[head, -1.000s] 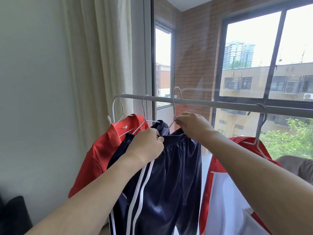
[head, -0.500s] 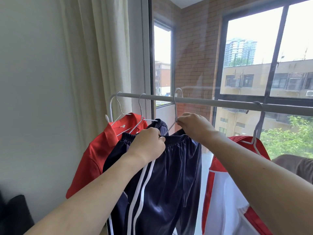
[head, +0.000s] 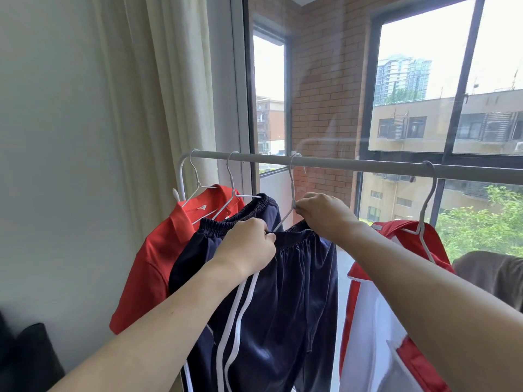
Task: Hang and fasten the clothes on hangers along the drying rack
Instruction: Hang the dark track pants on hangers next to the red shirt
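Observation:
A grey drying rack bar [head: 353, 164] runs across at chest height. From it hang, left to right, a red polo shirt [head: 158, 256], one pair of navy trousers [head: 254, 210], a second pair of navy trousers with white side stripes [head: 294, 301], and a red-and-white jacket [head: 390, 321]. My left hand [head: 246, 247] is shut on the waistband of the striped trousers. My right hand [head: 322, 213] pinches the neck of their white wire hanger [head: 291, 182], whose hook is over the bar.
A cream curtain [head: 158, 94] and a white wall stand at the left. Behind the bar are large windows and a brick wall [head: 328, 89]. A dark brown garment [head: 492, 273] lies at the far right, and a black object [head: 31, 357] sits at the lower left.
The hands have hardly moved. The hook of the held hanger has settled lower onto the bar, and the view has tilted slightly upward.

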